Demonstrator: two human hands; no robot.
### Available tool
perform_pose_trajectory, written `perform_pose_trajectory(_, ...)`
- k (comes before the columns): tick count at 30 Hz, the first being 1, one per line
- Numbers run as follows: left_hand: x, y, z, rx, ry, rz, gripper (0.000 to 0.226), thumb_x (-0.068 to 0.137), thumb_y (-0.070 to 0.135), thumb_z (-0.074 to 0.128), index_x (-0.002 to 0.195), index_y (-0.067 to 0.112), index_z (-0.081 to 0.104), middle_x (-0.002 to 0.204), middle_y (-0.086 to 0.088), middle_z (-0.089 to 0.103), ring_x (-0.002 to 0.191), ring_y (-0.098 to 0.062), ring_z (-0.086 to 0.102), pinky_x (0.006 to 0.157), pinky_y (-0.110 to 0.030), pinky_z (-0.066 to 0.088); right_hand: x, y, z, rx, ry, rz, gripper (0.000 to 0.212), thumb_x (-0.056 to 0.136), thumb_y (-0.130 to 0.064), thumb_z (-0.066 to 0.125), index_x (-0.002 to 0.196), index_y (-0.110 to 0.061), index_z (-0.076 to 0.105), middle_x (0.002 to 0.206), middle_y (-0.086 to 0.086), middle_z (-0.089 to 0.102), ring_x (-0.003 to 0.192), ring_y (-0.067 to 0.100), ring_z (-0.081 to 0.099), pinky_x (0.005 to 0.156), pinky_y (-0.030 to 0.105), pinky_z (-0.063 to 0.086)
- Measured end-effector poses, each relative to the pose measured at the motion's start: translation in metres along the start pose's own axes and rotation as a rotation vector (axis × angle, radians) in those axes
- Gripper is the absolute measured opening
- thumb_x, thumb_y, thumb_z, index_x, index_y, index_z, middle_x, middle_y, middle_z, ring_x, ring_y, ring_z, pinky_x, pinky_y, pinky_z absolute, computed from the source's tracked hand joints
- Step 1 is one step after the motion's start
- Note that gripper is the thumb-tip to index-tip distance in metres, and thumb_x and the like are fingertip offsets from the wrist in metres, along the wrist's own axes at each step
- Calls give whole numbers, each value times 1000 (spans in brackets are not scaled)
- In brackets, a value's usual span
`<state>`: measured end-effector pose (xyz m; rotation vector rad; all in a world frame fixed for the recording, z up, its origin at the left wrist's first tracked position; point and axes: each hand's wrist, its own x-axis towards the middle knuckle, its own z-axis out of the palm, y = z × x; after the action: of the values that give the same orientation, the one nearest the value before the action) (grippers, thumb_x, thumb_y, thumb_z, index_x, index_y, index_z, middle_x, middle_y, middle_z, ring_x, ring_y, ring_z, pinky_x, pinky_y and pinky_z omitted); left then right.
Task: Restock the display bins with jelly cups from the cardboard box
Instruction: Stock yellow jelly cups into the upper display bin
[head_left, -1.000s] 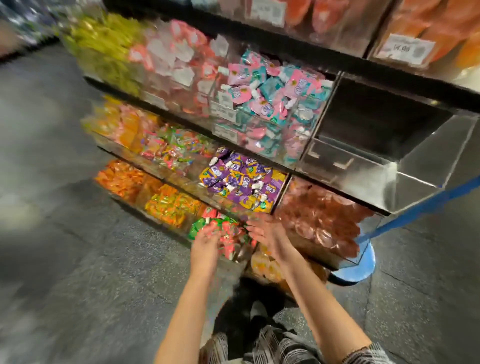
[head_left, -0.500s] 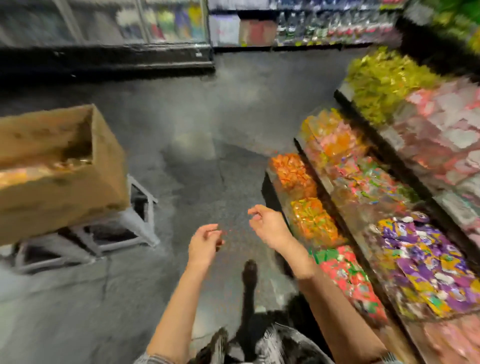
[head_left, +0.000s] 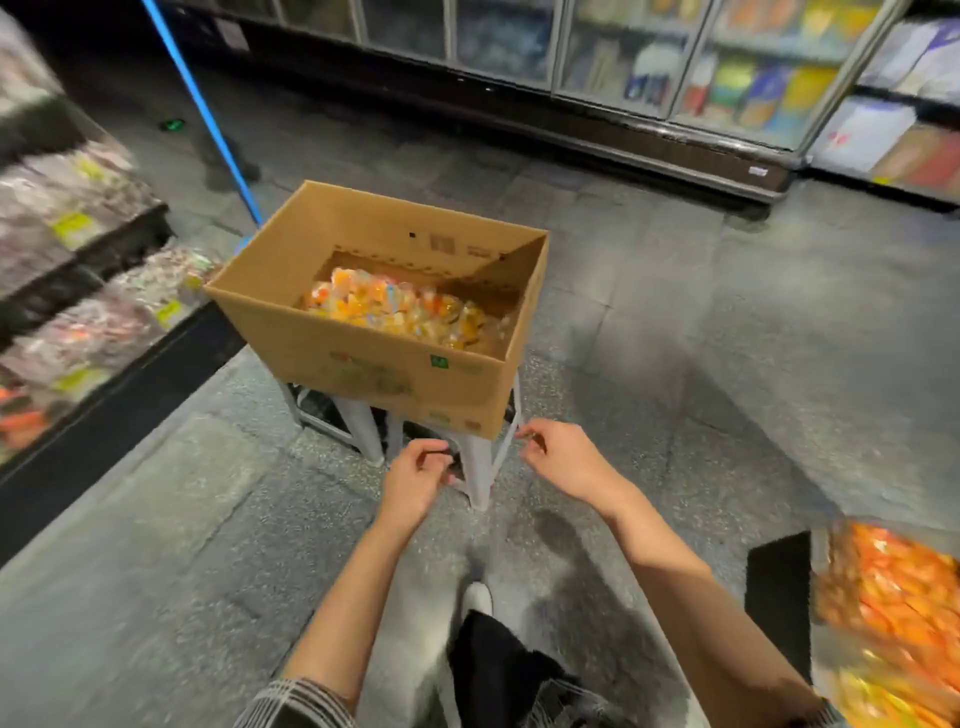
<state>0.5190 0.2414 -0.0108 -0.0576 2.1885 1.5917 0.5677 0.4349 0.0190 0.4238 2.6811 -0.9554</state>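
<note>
Display bins (head_left: 78, 291) blur at left, their contents perhaps packets.

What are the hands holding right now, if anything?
Nothing. The left hand and right hand hang loosely curled and empty, short of the cardboard box of jelly cups.

matt brown cardboard box (head_left: 363, 358), glossy plastic jelly cups (head_left: 395, 309), rough speckled floor (head_left: 156, 571).
</note>
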Motion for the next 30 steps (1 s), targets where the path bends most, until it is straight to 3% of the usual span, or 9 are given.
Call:
perform_pose_trajectory(3, 55, 15, -33, 64, 31, -28, 11, 94, 2, 52, 102, 5, 58, 87, -6, 61, 67, -13, 62, 60, -12, 48, 74, -31, -14, -25, -32, -42, 29, 92, -17, 51, 118, -15, 61, 77, -3, 59, 80, 20, 60, 69, 32, 45)
perform_pose_trajectory(7, 126, 29, -74, 205, 86, -26, 10, 93, 7, 54, 100, 11, 61, 85, -3, 63, 85, -26, 63, 83, -36, 52, 160, -63, -28, -91, -36, -90, 32, 94, -15, 48, 124, -15, 59, 100, 9, 67, 90, 25, 61, 67, 26, 38)
perform_pose_trajectory(10, 169, 37, -106, 297, 151, -46, 11, 94, 13, 56, 101, 19, 61, 89, 0, 63, 91, -20, 60, 76, -26, 43, 214, -84, -24, -63, -98, -133, 33, 94, -12, 47, 125, -9, 58, 95, 7, 64, 77, 19, 53, 59, 25, 36)
perform_pose_trajectory(14, 220, 41, -143, 322, 186, -40, 13, 95, 13, 54, 102, 18, 63, 94, -1, 65, 92, -17, 60, 74, -21, 39, 271, -100, -6, -53, -208, -61, 31, 94, -15, 48, 122, -15, 59, 116, 6, 64, 97, 22, 61, 82, 33, 51)
perform_pose_trajectory(17, 263, 46, -170, 352, 220, -9, 15, 94, 9, 53, 99, 17, 65, 93, 5, 62, 91, -11, 56, 71, -18, 35, 310, -109, 11, -43, -246, -42, 29, 90, -19, 59, 119, -16, 58, 101, 2, 64, 87, 17, 61, 72, 30, 54)
perform_pose_trajectory(20, 314, 43, -200, 386, 176, 18, 20, 92, 4, 53, 97, 18, 66, 95, 4, 63, 99, -17, 59, 78, -22, 39, 353, -118, 32, -14, -241, 6, 34, 87, -7, 56, 120, -16, 58, 89, -4, 61, 77, 13, 59, 60, 20, 46)
perform_pose_trajectory(24, 383, 36, -242, 526, 177, 17, 29, 87, -1, 52, 108, 12, 68, 106, -4, 66, 104, -26, 58, 93, -33, 45, 405, -133, 57, 50, -267, 156, 37, 90, -9, 56, 124, -21, 54, 110, -3, 64, 90, 12, 60, 77, 27, 53)
perform_pose_trajectory(27, 431, 34, -264, 685, 176, 54, 35, 84, -2, 54, 113, 15, 65, 114, -9, 66, 117, -25, 51, 114, -44, 24, 438, -143, 75, 49, -283, 225, 42, 80, -16, 63, 119, -26, 54, 104, -1, 67, 93, 20, 64, 86, 39, 52)
perform_pose_trajectory(30, 477, 41, -279, 1028, 61, 195, 37, 88, 15, 57, 125, 19, 57, 135, -6, 53, 142, -20, 26, 116, -46, -11, 471, -149, 92, 55, -282, 286, 40, 78, -3, 59, 116, -16, 57, 94, 4, 66, 88, 23, 63, 77, 34, 52)
